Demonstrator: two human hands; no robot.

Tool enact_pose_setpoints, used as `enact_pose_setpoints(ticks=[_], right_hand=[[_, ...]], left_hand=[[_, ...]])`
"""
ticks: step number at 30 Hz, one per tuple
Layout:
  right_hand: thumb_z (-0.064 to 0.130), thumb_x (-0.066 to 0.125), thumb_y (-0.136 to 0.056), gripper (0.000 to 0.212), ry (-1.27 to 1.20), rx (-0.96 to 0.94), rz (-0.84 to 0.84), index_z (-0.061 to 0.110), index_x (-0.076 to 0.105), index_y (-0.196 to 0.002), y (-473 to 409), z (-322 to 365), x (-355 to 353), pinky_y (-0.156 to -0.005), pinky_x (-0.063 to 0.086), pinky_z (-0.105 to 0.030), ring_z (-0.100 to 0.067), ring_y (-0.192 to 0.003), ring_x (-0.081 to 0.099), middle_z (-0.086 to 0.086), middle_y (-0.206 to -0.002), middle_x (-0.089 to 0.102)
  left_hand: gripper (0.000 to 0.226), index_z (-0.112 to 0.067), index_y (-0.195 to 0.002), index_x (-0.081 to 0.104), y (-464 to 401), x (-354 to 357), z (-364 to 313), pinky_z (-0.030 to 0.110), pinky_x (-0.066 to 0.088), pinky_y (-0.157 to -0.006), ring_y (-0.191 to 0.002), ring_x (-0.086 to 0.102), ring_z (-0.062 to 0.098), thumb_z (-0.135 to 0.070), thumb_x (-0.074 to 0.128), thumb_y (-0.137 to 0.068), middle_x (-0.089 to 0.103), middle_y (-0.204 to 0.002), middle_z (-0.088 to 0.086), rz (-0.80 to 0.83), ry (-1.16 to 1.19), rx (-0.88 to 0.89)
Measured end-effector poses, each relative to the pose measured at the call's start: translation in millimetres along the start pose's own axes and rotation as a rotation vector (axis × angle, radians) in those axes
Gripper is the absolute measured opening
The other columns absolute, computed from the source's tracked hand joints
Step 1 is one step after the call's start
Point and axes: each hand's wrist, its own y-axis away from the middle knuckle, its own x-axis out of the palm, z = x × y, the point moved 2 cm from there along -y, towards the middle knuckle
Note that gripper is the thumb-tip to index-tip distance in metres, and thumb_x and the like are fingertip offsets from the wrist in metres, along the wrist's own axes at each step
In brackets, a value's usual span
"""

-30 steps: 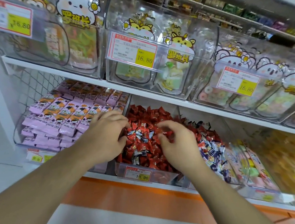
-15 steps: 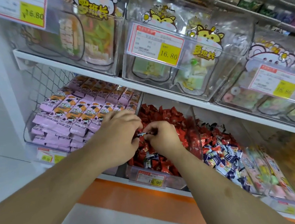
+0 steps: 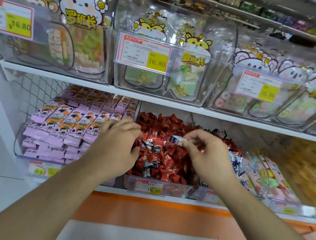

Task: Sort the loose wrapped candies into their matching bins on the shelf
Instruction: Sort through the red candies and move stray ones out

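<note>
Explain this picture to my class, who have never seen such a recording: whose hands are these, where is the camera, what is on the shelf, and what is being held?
There is no machine here: a person wears one camera on the head, looking down at their own bare hands. The right hand pinches a blue-and-white wrapped candy in its fingers. The left hand reaches into the bin of red candies, fingers curled; whether it holds anything cannot be seen. More blue-and-white candies fill the bin to the right, and pink packets the one to the left.
</note>
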Motion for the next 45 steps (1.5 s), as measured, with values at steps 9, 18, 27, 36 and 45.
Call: enact_pose_setpoints(ticks=[9,18,27,36,45], right_hand=[[0.033,0.069,-0.097,0.025,0.269,0.257,-0.160,0.025,0.070,-0.120,29,-61,-54,-0.069,0.045,-0.025,0.001,-0.073,0.060,0.010,-0.118,0.071],[0.021,0.067,-0.097,0.021,0.237,-0.110,0.087,0.026,0.072,-0.118,-8,3,31,-0.091,0.044,-0.013,-0.006,-0.105,0.060,0.013,-0.114,0.070],[0.025,0.077,-0.089,0.034,0.298,0.017,0.379,0.032,0.071,-0.122,-63,-7,122,-0.094,0.059,-0.035,-0.015,-0.104,0.070,0.004,-0.117,0.075],[0.012,0.067,-0.091,0.023,0.312,0.019,0.328,0.034,0.075,-0.086,-64,-18,114,-0.080,0.061,-0.034,-0.011,-0.086,0.068,0.012,-0.091,0.072],[0.023,0.067,-0.099,0.016,-0.051,0.008,0.073,0.035,0.070,-0.108,-20,9,31,-0.054,0.044,-0.011,0.003,-0.068,0.063,0.017,-0.089,0.071]], left_hand=[[0.034,-0.034,-0.128,0.066,1,-3,-3,0.038,0.004,-0.122,-0.152,0.024,0.009,-0.033,0.067,-0.094,0.049,-0.152,-0.013,0.018,0.009,-0.014],[0.044,-0.033,-0.140,0.058,-1,-3,1,0.031,-0.001,-0.118,-0.152,0.019,0.006,-0.037,0.064,-0.096,0.044,-0.154,-0.016,0.028,-0.013,-0.008],[0.047,-0.033,-0.145,0.051,-2,-3,3,0.031,-0.004,-0.117,-0.151,0.012,0.005,-0.040,0.058,-0.099,0.037,-0.157,-0.018,0.053,-0.031,0.002],[0.043,-0.031,-0.139,0.058,1,-3,5,0.030,0.000,-0.117,-0.148,0.018,0.003,-0.037,0.063,-0.096,0.047,-0.150,-0.018,0.030,0.002,0.007],[0.041,-0.031,-0.138,0.059,2,-6,-3,0.028,-0.003,-0.117,-0.149,0.022,0.004,-0.034,0.063,-0.096,0.046,-0.152,-0.016,0.016,-0.007,0.013]])
